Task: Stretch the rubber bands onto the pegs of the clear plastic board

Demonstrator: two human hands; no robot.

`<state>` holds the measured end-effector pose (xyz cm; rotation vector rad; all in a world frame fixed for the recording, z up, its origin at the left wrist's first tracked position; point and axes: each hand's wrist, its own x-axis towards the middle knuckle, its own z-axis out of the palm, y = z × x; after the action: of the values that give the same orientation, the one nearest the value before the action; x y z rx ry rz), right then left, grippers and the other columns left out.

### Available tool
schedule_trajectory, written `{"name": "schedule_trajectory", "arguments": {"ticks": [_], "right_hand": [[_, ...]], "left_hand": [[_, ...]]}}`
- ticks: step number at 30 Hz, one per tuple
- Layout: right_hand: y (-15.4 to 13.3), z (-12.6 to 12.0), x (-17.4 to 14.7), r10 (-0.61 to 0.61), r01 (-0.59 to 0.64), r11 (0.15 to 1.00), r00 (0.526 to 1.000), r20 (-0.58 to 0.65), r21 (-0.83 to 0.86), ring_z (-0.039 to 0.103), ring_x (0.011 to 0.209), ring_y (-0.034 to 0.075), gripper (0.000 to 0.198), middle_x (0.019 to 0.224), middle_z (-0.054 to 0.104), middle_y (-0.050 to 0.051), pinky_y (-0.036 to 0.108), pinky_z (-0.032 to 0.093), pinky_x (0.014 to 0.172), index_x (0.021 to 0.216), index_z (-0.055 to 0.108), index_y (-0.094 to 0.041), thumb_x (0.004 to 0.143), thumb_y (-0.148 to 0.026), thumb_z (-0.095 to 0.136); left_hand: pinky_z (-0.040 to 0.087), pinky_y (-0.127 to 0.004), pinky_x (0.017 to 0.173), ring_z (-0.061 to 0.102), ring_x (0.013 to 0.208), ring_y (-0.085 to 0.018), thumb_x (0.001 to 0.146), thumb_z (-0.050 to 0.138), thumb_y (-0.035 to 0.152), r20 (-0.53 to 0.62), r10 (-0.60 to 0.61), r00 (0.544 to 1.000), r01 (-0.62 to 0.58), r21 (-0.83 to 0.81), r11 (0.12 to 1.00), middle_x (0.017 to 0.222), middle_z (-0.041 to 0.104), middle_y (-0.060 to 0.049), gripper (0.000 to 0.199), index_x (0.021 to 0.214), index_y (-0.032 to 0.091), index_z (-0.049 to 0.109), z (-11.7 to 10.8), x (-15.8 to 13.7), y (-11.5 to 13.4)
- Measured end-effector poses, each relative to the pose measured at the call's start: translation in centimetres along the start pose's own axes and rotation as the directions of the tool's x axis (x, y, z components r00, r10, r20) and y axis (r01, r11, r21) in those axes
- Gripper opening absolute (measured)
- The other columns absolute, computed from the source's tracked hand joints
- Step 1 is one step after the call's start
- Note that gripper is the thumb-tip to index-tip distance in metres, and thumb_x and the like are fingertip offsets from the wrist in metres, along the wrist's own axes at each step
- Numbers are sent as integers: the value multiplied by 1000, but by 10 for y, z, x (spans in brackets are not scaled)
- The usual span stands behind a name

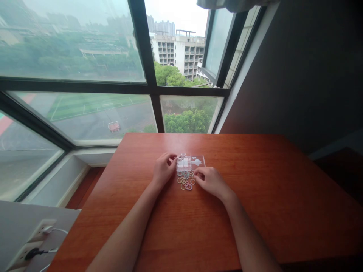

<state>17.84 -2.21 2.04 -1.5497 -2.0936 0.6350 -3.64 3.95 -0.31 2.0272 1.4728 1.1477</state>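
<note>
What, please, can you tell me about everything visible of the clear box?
The clear box looks like plastic, seemingly divided into compartments. A clear panel with a pale patch, apparently its opened lid, extends rightward. The box lies flat on the table; the left hand appears to touch its left edge. Rings lie nearer the person.

- Left hand (pixel 165 169): fingers (pixel 171 155) curled, pointing forward and rightward.
- Right hand (pixel 211 180): fingers bent, pointing leftward.
- Left forearm (pixel 129 224) and right forearm (pixel 248 226) (both bare) slant inward.
</note>
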Motion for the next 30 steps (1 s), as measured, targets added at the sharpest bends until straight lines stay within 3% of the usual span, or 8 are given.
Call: {"name": "schedule_trajectory", "arguments": {"ticks": [11, 20, 30], "right_hand": [[-9, 3, 0, 34, -25, 995, 995, 92, -97, 50, 57, 10, 7, 64, 62, -3, 22, 25, 54, 71, 63, -21, 77, -21, 60], [-3, 3, 2, 26, -26, 999, 1000, -6, -32, 55, 64, 11, 10, 70, 65, -2, 21, 31, 59, 81, 66, -22, 79, -19, 56], [-8, 0, 0, 35, -24, 995, 993, 117, -97, 52, 61, 10, 5, 68, 64, -4, 22, 27, 55, 76, 67, -22, 77, -21, 62]], "left_hand": [[43, -23, 61, 54, 62, -11, 86, 55, 27, 3, 18, 1000, -18, -13, 1000, 77, 64, -1, 15, 88, 18, 67, 0, -1, 1], [44, -23, 62, 55, 63, -12, 87, 54, 25, 31, 33, 999, -32, -25, 999, 80, 65, -2, 15, 91, 19, 66, -1, -1, 1], [45, -23, 63, 55, 64, -12, 86, 52, 23, 35, 35, 999, -35, -25, 999, 80, 64, -2, 16, 92, 19, 66, -2, -1, 2]]}}
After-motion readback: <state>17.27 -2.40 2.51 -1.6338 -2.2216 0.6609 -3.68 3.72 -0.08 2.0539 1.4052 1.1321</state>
